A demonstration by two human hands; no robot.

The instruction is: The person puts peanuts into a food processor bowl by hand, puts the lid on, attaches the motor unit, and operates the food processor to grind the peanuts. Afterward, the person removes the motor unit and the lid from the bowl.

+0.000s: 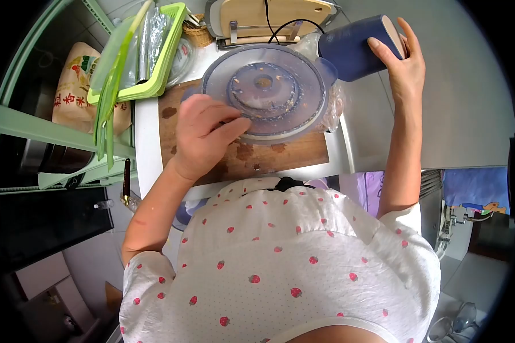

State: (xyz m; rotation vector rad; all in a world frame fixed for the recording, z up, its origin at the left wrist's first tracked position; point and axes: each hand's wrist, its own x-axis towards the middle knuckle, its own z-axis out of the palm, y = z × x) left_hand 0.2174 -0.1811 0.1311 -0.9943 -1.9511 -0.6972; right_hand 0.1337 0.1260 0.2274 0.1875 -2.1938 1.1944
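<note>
A clear round plastic food processor lid point(312, 123), its surface dotted with food bits, is at the centre over a brown wooden cutting board point(303, 157). Over the lid's near left edge is my left hand point(206, 134), fingers curled and pinched together. What they hold, if anything, is hidden. My right hand point(407, 68) grips a dark blue motor unit point(352, 48) at its pale end, thumb on the side. The unit lies tilted at upper right, its other end close to the lid's rim. A black cord point(294, 22) runs behind it.
At left, a green basket point(169, 57) holds plastic wrap, with long green scallions point(113, 97) hanging over its side. A rice bag point(74, 86) stands on the shelf. Cutting boards in a rack point(274, 17) stand behind. A clear plastic bag point(333, 106) lies right of the lid.
</note>
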